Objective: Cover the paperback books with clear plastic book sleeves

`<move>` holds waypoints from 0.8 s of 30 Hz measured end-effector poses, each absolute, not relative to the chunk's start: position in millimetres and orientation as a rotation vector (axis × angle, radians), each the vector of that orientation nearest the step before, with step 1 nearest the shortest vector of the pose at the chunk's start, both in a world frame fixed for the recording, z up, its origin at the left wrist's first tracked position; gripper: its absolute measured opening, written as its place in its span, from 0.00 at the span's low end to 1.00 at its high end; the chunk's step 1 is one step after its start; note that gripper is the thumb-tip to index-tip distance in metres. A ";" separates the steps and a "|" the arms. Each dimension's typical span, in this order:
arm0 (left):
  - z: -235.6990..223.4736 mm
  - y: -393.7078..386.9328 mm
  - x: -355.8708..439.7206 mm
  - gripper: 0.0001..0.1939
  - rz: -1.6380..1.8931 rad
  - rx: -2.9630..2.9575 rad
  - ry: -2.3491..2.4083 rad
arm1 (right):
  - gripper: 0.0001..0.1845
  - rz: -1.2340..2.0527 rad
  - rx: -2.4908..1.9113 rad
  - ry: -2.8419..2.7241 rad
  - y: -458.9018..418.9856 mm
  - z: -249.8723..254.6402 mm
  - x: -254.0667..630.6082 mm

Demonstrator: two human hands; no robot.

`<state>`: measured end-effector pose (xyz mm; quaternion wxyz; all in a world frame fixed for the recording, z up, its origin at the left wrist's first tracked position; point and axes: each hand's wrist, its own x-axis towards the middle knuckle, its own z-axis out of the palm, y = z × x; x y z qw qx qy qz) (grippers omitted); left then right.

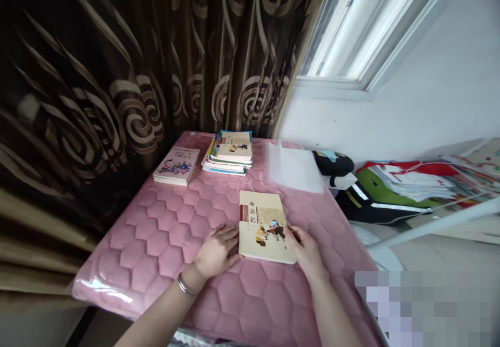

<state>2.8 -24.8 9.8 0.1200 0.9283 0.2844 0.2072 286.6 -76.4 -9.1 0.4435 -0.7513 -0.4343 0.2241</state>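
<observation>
A cream paperback book (261, 232) with Chinese characters and painted figures on its cover lies flat on the pink quilted table cover (172, 232). My left hand (219, 249) rests palm down at the book's left edge, fingers stretched out, a metal bangle at the wrist. At the right edge is my right hand (305, 248), its thumb over the cover and its other fingers curled along the side, partly hidden. Farther back sits a stack of books (230, 165), topped by a similar cream book (236, 146). Left of it are white books (177, 165) with a colourful cover.
Clear plastic sleeves (295, 167) lie at the back right of the table. Beyond the right edge are a black case (333, 162), a green and black bag (375, 188) and piled papers (416, 180). A patterned curtain (219, 50) hangs behind, beside a window (351, 29).
</observation>
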 end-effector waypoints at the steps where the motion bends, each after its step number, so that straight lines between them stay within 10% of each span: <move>1: 9.5 -24.8 2.8 0.24 0.609 2.714 0.829 | 0.25 0.568 -1.854 -1.069 -76.1 -10.3 286.8; 24: 10.2 -21.6 1.7 0.20 0.662 2.784 0.787 | 0.22 0.531 -1.782 -1.087 -77.8 -6.4 284.0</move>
